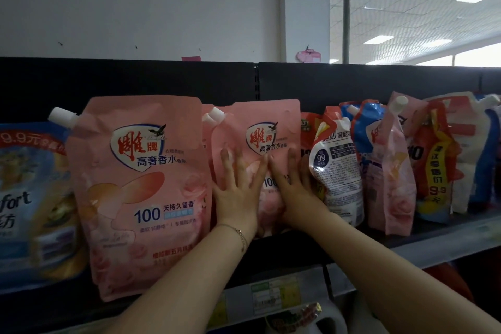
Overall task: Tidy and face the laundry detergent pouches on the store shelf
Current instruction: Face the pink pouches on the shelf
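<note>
Two pink detergent pouches stand upright on the top shelf (423, 241), labels facing me. The larger-looking one (143, 184) is at the front left, its white spout at the upper left. The second pink pouch (271, 127) stands further back to its right. My left hand (238, 192) and my right hand (292, 187) press flat on its front, fingers straight and pointing up, side by side. Another pink pouch (395, 179) stands edge-on further right.
A blue softener pouch (29, 198) fills the left end. Right of my hands stand a white pouch (339, 171) turned back-out, a blue one (363, 122) and red-and-white pouches (439, 162), crowded and tilted. Price tags (268, 295) hang on the shelf edge below.
</note>
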{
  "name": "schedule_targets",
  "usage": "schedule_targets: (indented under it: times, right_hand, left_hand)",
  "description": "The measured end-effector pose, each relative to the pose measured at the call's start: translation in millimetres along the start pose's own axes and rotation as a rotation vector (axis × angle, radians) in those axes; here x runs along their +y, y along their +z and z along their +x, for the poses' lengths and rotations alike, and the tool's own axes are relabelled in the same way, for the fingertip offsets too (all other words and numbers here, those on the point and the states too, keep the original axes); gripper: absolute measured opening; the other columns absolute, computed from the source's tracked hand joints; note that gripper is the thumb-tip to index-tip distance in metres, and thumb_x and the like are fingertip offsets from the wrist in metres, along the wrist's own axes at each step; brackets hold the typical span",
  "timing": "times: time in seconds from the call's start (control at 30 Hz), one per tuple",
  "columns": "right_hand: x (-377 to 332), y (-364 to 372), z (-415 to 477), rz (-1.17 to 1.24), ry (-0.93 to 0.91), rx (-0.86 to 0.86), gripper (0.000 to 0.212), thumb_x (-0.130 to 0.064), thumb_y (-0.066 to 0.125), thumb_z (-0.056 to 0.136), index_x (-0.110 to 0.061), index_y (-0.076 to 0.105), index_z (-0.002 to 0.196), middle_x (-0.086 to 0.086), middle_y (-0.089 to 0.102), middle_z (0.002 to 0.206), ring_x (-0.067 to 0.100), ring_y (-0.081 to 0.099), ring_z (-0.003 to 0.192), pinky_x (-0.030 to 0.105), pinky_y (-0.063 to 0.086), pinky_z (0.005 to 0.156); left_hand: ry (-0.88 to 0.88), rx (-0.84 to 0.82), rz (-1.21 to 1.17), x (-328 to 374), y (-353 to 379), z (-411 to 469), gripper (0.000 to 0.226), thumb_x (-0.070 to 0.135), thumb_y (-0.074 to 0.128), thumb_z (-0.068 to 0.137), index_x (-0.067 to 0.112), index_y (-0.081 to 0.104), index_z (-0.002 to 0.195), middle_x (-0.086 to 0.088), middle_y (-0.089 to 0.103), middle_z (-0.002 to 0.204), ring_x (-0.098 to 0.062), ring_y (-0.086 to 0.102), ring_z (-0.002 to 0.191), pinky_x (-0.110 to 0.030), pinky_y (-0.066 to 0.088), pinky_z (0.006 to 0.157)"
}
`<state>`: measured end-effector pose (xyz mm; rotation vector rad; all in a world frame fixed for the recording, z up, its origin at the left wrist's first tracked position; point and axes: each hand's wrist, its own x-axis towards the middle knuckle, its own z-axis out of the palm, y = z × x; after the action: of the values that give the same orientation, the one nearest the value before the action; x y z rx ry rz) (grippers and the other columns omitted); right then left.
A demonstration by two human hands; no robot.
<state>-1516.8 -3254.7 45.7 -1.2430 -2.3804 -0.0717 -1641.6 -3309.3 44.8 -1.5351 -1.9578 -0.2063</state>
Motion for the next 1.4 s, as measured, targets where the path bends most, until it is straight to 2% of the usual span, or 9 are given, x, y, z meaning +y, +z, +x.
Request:
schedule_targets:
  times: [0.13,0.37,0.47,0.57,0.73,0.87,1.0,1.13,1.4]
  right_hand:
    - [1,3,-15,-0.101,-0.085,0.03,0.125,-0.045,0.071,0.079,-0.029,-0.039,0.135,0.007,-0.051,0.136,0.03,-0.044,0.128,0.052,-0.012,0.111]
    - [5,1,-50,0.033,-0.187,0.022,0.098,-0.033,0.066,0.084,-0.024,-0.003,0.153,0.002,-0.023,0.158,0.023,-0.025,0.143,0.042,0.003,0.117]
    - [10,-9,-60,0.072,-0.29,0.171,0.057,-0.028,0.06,0.086,-0.014,0.044,0.138,0.007,0.028,0.152,0.025,0.023,0.141,0.042,0.037,0.107]
    - [18,-17,-66,0.145,-0.364,0.319,0.026,-0.024,0.057,0.086,-0.009,0.065,0.106,0.005,0.058,0.116,0.026,0.059,0.101,0.039,0.052,0.073]
    - [45,-33,-75,0.156,-0.387,0.481,0.024,-0.032,0.054,0.085,-0.01,0.061,0.079,0.002,0.058,0.078,0.025,0.058,0.064,0.025,0.031,0.049]
    - [82,-46,-85,0.152,-0.353,0.535,0.024,-0.034,0.052,0.081,-0.013,0.059,0.072,0.0,0.058,0.07,0.024,0.056,0.06,0.028,0.037,0.049]
    - [125,-57,-93,0.159,-0.352,0.542,0.022,-0.03,0.055,0.08,-0.016,0.052,0.063,-0.007,0.049,0.062,0.015,0.048,0.052,0.024,0.03,0.046]
    - [165,-67,-102,0.132,-0.267,0.48,0.023,-0.031,0.056,0.088,-0.015,0.056,0.071,-0.005,0.052,0.069,0.018,0.05,0.059,0.032,0.042,0.052]
    - [223,-65,-105,0.117,-0.064,0.248,0.03,-0.043,0.053,0.089,-0.017,0.057,0.074,-0.005,0.055,0.073,0.016,0.053,0.065,0.026,0.037,0.05]
  left_hand:
    - [0.051,-0.017,-0.038,-5,0,-6,0.151,0.074,0.072,0.053,0.027,-0.051,0.128,-0.025,-0.054,0.132,-0.049,-0.047,0.121,-0.07,-0.012,0.1]
    - [0.137,-0.084,-0.211,-7,-4,-30,0.139,0.068,0.07,0.063,0.026,-0.038,0.139,-0.011,-0.052,0.139,-0.034,-0.048,0.127,-0.058,-0.011,0.108]
    - [0.133,-0.013,-0.314,3,-14,-41,0.12,0.061,0.07,0.069,0.027,-0.014,0.149,-0.004,-0.018,0.154,-0.028,-0.019,0.144,-0.055,0.008,0.115]
    - [0.148,0.217,-0.417,11,-23,-47,0.074,0.047,0.062,0.081,0.016,0.034,0.142,-0.004,0.038,0.142,-0.025,0.031,0.134,-0.046,0.033,0.109]
    - [0.158,0.328,-0.49,44,-40,-52,0.027,0.028,0.059,0.084,0.016,0.058,0.108,0.0,0.058,0.107,-0.021,0.056,0.097,-0.037,0.049,0.08]
    - [0.154,0.289,-0.549,84,-54,-51,0.018,0.028,0.057,0.086,0.016,0.059,0.099,0.0,0.058,0.1,-0.02,0.057,0.089,-0.037,0.049,0.073]
    - [0.138,0.253,-0.638,127,-60,-45,0.015,0.024,0.057,0.086,0.017,0.058,0.1,0.002,0.055,0.101,-0.019,0.056,0.089,-0.032,0.047,0.07]
    - [0.101,0.207,-0.804,169,-66,-30,0.017,0.02,0.057,0.089,0.017,0.055,0.105,0.001,0.053,0.106,-0.019,0.055,0.096,-0.036,0.049,0.081]
    - [-0.216,0.201,-0.971,222,-62,12,0.034,0.035,0.059,0.091,0.008,0.048,0.108,-0.005,0.057,0.104,-0.018,0.054,0.09,-0.027,0.042,0.074]
